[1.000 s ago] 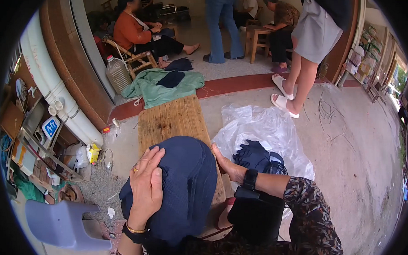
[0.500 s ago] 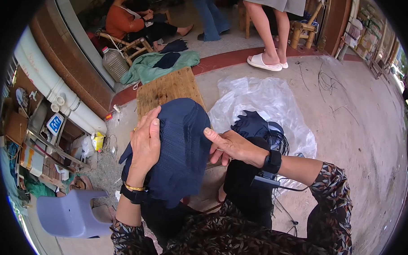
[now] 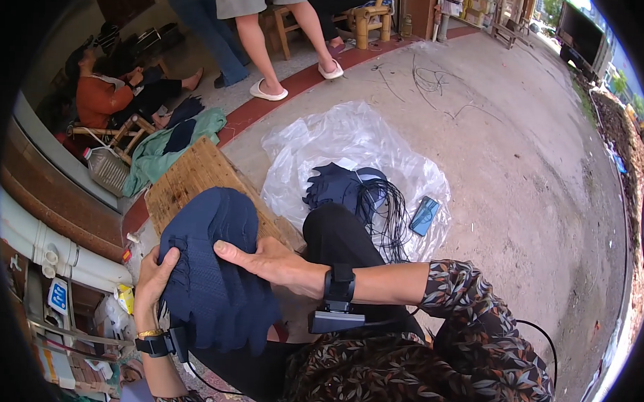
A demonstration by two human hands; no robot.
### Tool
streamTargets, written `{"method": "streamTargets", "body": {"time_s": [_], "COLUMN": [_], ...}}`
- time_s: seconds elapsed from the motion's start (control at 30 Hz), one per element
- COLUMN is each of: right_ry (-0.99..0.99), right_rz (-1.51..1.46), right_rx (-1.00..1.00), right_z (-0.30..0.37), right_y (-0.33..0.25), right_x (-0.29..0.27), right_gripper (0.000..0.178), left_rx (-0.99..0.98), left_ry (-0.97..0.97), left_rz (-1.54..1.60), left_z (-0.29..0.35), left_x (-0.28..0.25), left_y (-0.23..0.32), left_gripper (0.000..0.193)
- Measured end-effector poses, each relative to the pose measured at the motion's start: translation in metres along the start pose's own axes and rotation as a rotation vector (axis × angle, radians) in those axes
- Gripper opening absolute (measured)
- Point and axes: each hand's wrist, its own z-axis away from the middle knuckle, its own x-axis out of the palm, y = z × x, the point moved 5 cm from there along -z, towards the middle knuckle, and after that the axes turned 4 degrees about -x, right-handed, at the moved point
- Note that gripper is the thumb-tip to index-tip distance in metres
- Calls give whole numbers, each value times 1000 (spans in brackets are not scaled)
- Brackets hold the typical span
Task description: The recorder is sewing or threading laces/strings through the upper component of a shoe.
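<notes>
A thick stack of navy knit fabric pieces (image 3: 219, 289), shaped like shoe uppers, stands tilted over my lap with rounded ends at the top. My left hand (image 3: 154, 277) grips its left edge, thumb on the front and fingers mostly out of sight behind. On the right side, my right hand (image 3: 281, 262) holds the stack with its thumb laid across the front face, the other fingers largely hidden. Black straps circle both my wrists. Beyond my knee, more navy pieces (image 3: 337, 187) and a bundle of thin black cords (image 3: 385, 217) lie on a clear plastic sheet (image 3: 288, 157).
A wooden bench top (image 3: 195, 172) stands just past the stack. A phone (image 3: 424, 216) rests on the sheet's right side. Green cloth (image 3: 149, 163) and a plastic jug (image 3: 107, 169) are at the left, near a seated person (image 3: 102, 98). Someone in white slippers (image 3: 269, 91) stands farther off.
The view has swung to the right. My left hand has gone from lying along the stack to gripping its edge, and my right thumb has come onto the front face.
</notes>
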Motion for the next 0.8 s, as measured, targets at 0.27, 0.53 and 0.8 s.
{"method": "streamTargets", "body": {"time_s": [0.27,0.53,0.8], "right_ry": [-165,-258,-186], "right_rz": [-20,14,115], "right_rx": [68,-14,11], "right_z": [21,41,32], "right_y": [14,28,36], "right_x": [13,9,4], "right_gripper": [96,120,108], "left_rx": [-28,-105,-192], "left_ry": [174,214,275], "left_rz": [-125,-128,-96], "left_z": [48,78,85], "left_x": [20,38,30], "left_y": [2,-8,-27], "left_gripper": [87,88,85]}}
